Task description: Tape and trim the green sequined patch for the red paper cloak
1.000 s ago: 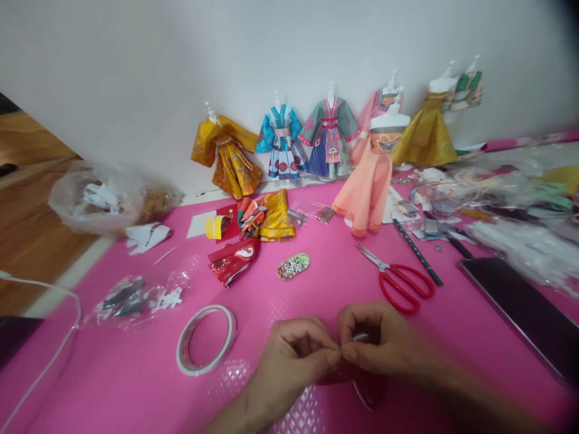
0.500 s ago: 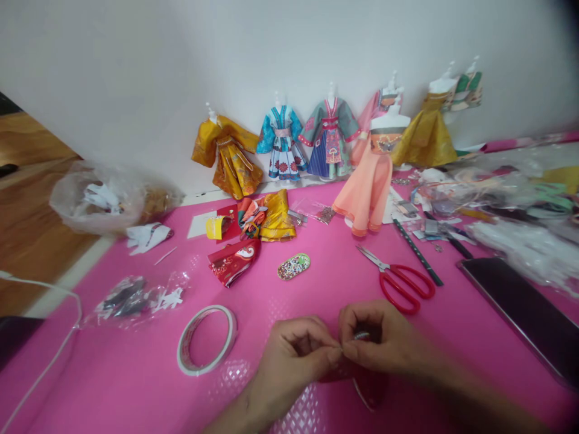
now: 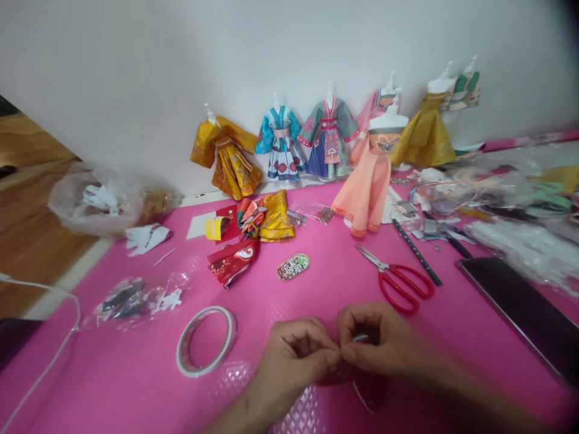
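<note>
Left hand (image 3: 294,358): pinched tight on the dark red cloth (image 3: 374,390)!
Right hand (image 3: 382,343): pinching it too, right alongside!
Scissors (image 3: 385,267): red-handled, lying just beyond the right hand.

I can pass between the tape roll (image 3: 182,348) and the left hand (image 3: 294,355), or forward until the oval sequined piece (image 3: 293,267). Beyond the right hand (image 3: 377,340), 1 pair of scissors (image 3: 386,266) and the phone (image 3: 520,313) obstruct me; dressed forms (image 3: 330,135) line the wall (image 3: 271,48).
</note>
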The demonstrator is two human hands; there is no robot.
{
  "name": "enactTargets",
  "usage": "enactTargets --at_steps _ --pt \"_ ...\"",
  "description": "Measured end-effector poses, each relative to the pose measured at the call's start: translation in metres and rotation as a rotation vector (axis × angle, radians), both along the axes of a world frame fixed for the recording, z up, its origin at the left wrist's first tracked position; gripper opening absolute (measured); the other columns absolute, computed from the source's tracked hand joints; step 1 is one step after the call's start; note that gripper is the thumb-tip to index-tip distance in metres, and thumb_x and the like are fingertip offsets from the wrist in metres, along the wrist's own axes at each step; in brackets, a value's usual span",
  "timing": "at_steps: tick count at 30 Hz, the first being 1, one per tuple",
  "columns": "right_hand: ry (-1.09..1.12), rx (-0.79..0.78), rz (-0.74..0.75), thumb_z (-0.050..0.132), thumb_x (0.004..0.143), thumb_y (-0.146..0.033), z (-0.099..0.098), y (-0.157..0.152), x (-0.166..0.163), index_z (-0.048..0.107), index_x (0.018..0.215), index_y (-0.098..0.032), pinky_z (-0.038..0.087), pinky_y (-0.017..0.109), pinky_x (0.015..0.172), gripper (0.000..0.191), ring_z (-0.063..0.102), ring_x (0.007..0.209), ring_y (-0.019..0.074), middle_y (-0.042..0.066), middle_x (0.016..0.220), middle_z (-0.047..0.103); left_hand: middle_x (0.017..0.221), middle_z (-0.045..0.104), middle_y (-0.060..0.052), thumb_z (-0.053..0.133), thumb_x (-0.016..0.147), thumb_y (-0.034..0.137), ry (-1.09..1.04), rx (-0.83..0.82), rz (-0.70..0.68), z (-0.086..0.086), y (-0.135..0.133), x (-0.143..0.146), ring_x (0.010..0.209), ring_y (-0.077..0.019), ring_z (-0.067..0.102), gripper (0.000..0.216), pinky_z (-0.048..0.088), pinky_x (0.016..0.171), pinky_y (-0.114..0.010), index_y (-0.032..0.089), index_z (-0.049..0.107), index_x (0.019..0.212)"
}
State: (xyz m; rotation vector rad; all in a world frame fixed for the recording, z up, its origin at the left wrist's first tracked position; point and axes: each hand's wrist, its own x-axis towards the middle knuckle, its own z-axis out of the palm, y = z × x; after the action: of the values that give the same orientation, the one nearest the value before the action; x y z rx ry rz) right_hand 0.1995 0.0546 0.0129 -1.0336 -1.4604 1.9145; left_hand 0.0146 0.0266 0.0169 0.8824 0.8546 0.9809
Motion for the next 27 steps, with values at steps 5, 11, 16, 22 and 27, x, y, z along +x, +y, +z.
enactTargets --at_steps 5,11,16,22,27 --pt "0.099 -0.035 -0.003 0.078 0.073 -0.049 -0.002 0.002 0.002 0.062 0.078 -0.019 0.038 0.021 0.048 0.035 0.051 0.053 0.0101 -0.004 0.063 0.056 0.064 0.064 0.000 0.092 0.067 0.037 0.008 -0.007 0.032 -0.001 0.001 -0.001 0.056 -0.0072 0.057 0.029 0.044 0.052 -0.016 0.014 0.075 0.065" --pt "0.053 0.483 -0.214 0.066 0.082 -0.020 0.007 0.005 0.010 0.064 0.095 -0.022 0.049 0.034 0.085 0.014 0.062 0.098 0.0211 0.004 0.096 0.064 0.061 0.061 0.001 0.092 0.064 0.041 0.100 -0.015 0.109 0.004 0.003 -0.001 0.051 -0.0061 0.050 0.034 0.039 0.048 -0.016 0.013 0.073 0.062" --pt "-0.095 0.933 -0.253 0.061 0.082 -0.007 0.013 0.000 0.007 0.063 0.082 -0.022 0.045 0.030 0.066 0.015 0.058 0.076 0.0166 0.001 0.078 0.059 0.062 0.062 0.000 0.092 0.064 0.037 0.151 0.012 0.162 0.001 0.003 -0.001 0.055 -0.0070 0.052 0.031 0.042 0.052 -0.017 0.012 0.073 0.062" --pt "-0.192 1.123 -0.270 0.062 0.083 -0.006 0.013 -0.002 0.002 0.068 0.083 -0.019 0.040 0.032 0.065 0.014 0.055 0.071 0.0156 0.001 0.073 0.061 0.064 0.065 0.000 0.090 0.069 0.036 0.139 0.022 0.148 0.003 0.003 0.000 0.057 -0.0095 0.059 0.028 0.052 0.058 -0.021 0.014 0.074 0.063" --pt "-0.233 1.149 -0.246 0.063 0.087 -0.009 0.010 -0.001 0.002 0.070 0.082 -0.019 0.038 0.034 0.066 0.013 0.056 0.072 0.0162 0.002 0.073 0.064 0.064 0.067 -0.001 0.086 0.071 0.024 0.218 0.070 0.159 0.002 0.003 0.000 0.057 -0.0094 0.059 0.017 0.049 0.057 -0.019 0.014 0.074 0.064"
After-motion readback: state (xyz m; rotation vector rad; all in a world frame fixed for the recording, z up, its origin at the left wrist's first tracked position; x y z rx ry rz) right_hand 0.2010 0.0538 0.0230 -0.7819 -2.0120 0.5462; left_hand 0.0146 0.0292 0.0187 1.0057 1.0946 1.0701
